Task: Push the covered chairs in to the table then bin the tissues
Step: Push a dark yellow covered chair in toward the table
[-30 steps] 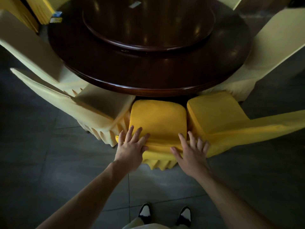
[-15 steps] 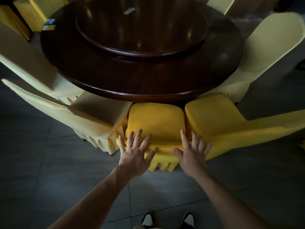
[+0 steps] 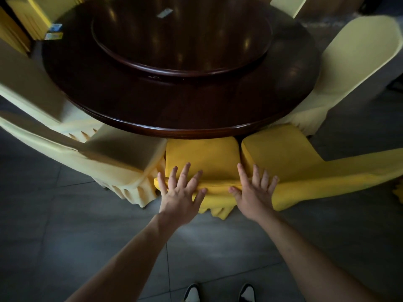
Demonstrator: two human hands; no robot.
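A chair in a bright yellow cover (image 3: 202,158) stands right in front of me, its seat partly under the round dark wooden table (image 3: 178,112). My left hand (image 3: 181,192) lies flat with spread fingers on the top of its backrest, at the left. My right hand (image 3: 254,190) rests flat on the backrest's right end. Another bright yellow covered chair (image 3: 283,158) stands beside it on the right. A pale yellow covered chair (image 3: 113,158) stands on the left. A small tissue packet (image 3: 164,13) lies on the turntable (image 3: 181,33).
More pale covered chairs (image 3: 357,62) ring the table at right and at left (image 3: 26,83). Two small packets (image 3: 54,32) lie at the table's far left edge. Dark grey floor tiles (image 3: 65,236) surround me; my shoes (image 3: 218,292) show at the bottom.
The yellow chair has slid further under the table, and both hands have followed it forward, staying flat on its backrest. The view has shifted closer to the table.
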